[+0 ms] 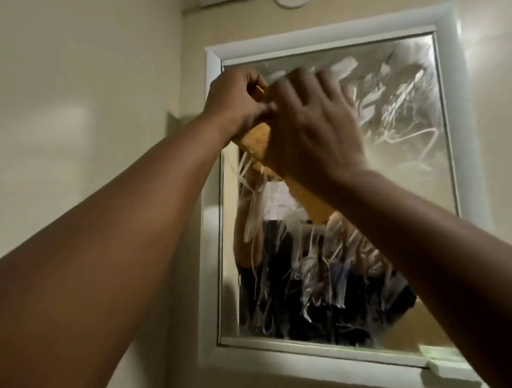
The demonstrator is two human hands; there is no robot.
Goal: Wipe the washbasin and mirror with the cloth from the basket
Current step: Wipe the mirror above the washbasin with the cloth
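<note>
**Inspector A:** Any brand, label or writing legible?

**Inspector B:** None that can be read. The smears on the glass are streaks, not lettering.

**A:** Surface and room?

**B:** A rectangular wall mirror in a white moulded frame [343,357], long axis vertical, hung on a glossy cream painted wall [91,110]. The glass is covered in whitish film, with swirled wipe marks at upper right and vertical streaks across the lower half. A person's dark clothing and a white patch are reflected in the lower part. A round white fitting [291,2] is cut off at the top edge; its type cannot be told.

**A:** The cloth?

**B:** A yellow-orange terry cloth [256,142] is bunched against the upper left area of the glass, between the two hands. It hangs downward and slightly rightward, with a lower end showing beneath the right wrist. Its full outline is hidden.

**A:** Hands?

**B:** The left hand [238,102] has fingers curled, gripping the cloth's upper left part near the frame corner. The right hand [313,124] lies over the cloth with fingers spread and fairly straight, pressing it to the mirror; the fingertips are motion-blurred.
</note>
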